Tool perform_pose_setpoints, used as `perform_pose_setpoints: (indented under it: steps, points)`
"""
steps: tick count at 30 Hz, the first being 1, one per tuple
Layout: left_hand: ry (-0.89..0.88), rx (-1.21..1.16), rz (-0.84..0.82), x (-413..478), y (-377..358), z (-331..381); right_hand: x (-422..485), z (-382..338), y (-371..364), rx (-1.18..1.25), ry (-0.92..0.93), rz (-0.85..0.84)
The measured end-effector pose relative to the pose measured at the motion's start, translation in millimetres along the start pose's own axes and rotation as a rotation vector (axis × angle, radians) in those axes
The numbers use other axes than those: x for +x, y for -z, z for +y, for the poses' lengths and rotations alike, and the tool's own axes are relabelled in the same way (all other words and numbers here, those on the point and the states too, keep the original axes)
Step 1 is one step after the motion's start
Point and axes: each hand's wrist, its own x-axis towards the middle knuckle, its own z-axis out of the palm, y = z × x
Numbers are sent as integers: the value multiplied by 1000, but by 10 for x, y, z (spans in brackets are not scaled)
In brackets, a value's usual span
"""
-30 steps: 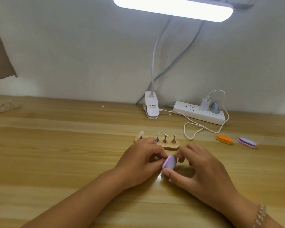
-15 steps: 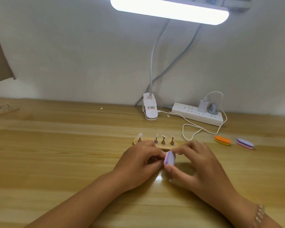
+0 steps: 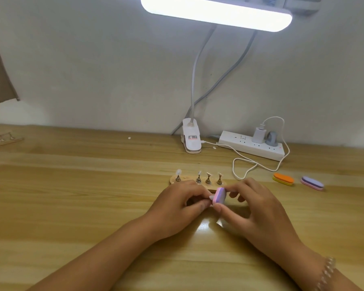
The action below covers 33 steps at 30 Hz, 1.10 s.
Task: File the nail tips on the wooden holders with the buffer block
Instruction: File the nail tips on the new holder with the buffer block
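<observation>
A small oval wooden holder [image 3: 173,180] lies on the desk with several metal stands; the leftmost stand carries a clear nail tip [image 3: 178,172]. Just in front of it, my right hand [image 3: 254,208] pinches a pink and lilac buffer block [image 3: 219,196] between thumb and fingers, held on edge. My left hand [image 3: 181,203] has its fingers curled and pinches a small pale nail tip [image 3: 211,198] against the block's left face. The stand under that tip is hidden by my fingers.
An orange buffer block [image 3: 283,179] and a purple one [image 3: 312,182] lie at the right. Behind the holder are a white lamp clip [image 3: 191,139], a power strip [image 3: 252,144] and a looped white cable [image 3: 248,164]. Another wooden holder [image 3: 2,140] sits far left.
The buffer block has shifted slightly and turned in my right hand, now showing its pink edge. Both hands stay together in front of the holder.
</observation>
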Motion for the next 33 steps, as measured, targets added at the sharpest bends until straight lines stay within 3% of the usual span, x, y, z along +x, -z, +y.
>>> perform_pose_setpoints:
  steps: [4,9,13,17,21,25,30,33]
  points:
    - [-13,-3,-30,-10,3,-3,-44,-57,-40,-70,95,-42]
    - [19,-23,-6,-7,10,8,1,5,-5,21,1,-13]
    - [2,-8,-49,-12,16,22,-41,-67,-31,-49,99,-38]
    - [19,-2,-29,-4,14,38,0,-7,-9,34,-16,17]
    - [-11,11,-49,-17,21,55,-46,-78,-30,-41,100,-31]
    - [14,15,-11,-10,18,53,-9,-18,-12,50,-14,1]
    - [0,19,-38,-18,19,56,-46,-62,-40,-30,93,-19]
    - [6,25,-11,-12,16,49,-17,-21,-26,55,-2,30]
